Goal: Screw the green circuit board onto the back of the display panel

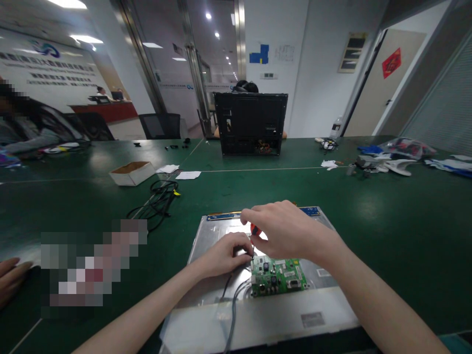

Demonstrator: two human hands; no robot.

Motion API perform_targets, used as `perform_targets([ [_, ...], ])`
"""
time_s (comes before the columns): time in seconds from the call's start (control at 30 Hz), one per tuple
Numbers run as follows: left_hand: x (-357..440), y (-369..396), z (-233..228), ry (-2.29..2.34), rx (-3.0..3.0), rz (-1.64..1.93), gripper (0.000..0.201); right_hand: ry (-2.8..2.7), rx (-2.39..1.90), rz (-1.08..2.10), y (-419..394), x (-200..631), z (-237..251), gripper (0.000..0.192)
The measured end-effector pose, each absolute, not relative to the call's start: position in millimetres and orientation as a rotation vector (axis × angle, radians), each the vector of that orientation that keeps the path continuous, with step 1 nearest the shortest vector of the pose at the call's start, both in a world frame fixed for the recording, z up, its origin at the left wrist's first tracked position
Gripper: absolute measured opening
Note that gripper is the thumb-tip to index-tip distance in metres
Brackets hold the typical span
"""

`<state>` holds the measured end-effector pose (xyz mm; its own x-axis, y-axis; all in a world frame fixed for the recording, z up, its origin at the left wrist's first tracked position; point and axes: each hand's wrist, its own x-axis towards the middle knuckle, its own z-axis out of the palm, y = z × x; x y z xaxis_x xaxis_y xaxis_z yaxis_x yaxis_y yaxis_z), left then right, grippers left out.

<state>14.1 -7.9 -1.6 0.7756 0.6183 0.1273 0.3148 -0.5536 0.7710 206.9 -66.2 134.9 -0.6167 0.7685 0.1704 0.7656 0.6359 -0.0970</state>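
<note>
Green is the colour of the little circuit board (279,276) that is sitting on a flat silver metal panel (217,231). The panel is lying on the dark green worktop (387,211).

The right hand (285,231) is hovering just above the far edge of the board. Its grip is closing around a screwdriver with a red handle (255,229). The red part is peeking out under the fingers, and the thin shaft is pointing down to the board's far left corner.

The left hand (225,255) is resting on the panel, just to the left of the right hand and a bit lower. Its fingers are curling together, with the tips pressing down right beside the screwdriver's tip. I cannot tell if they are pinching anything small.

Black and grey wires (233,295) are running from under the left hand toward the near edge of the panel.

Far beyond both hands, a black computer case (250,123) is standing on the worktop. Off to the left of the left hand, a coil of black cable (158,196) and a small cardboard box (132,172) are lying well apart from the panel.
</note>
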Motion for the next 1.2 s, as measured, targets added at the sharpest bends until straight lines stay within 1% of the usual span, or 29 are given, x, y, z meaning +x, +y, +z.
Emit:
perform_targets([
  [0.17,14.4,-9.6,3.3,0.697,2.168,0.505,0.009,-2.643,-1.361,-0.024,-63.6,206.2,133.9,0.016],
  [0.27,14.4,-10.0,3.5,0.702,2.174,0.483,0.008,-2.636,-1.398,-0.037,-62.2,205.7,134.2,0.018],
  [0.4,14.3,-8.7,-2.0,0.688,2.140,0.492,0.009,-2.687,-1.338,0.003,-64.4,205.9,136.4,0.013],
  [0.53,14.5,-7.4,-3.9,0.702,2.160,0.486,0.005,-2.696,-1.279,0.044,-68.5,206.1,138.0,0.018],
  [0.63,14.7,-7.7,-0.9,0.717,2.187,0.489,0.003,-2.690,-1.272,0.062,-68.7,205.8,137.7,0.016],
  [0.8,14.1,-9.3,0.1,0.676,2.157,0.505,0.010,-2.671,-1.350,-0.010,-64.3,205.5,136.1,0.014],
  [0.87,13.7,-9.3,-2.0,0.655,2.133,0.507,0.012,-2.672,-1.364,-0.019,-63.6,205.7,135.9,0.017],
  [1.0,13.6,-7.8,-5.4,0.678,2.138,0.517,0.007,-2.679,-1.284,0.017,-65.9,206.1,136.4,0.011],
  [1.1,14.2,-7.5,-4.4,0.688,2.161,0.518,0.002,-2.674,-1.253,0.065,-68.1,206.3,137.0,0.014],
  [1.2,15.1,-9.2,-0.8,0.679,2.168,0.539,0.003,-2.674,-1.262,0.078,-67.7,206.3,136.7,0.014],
])
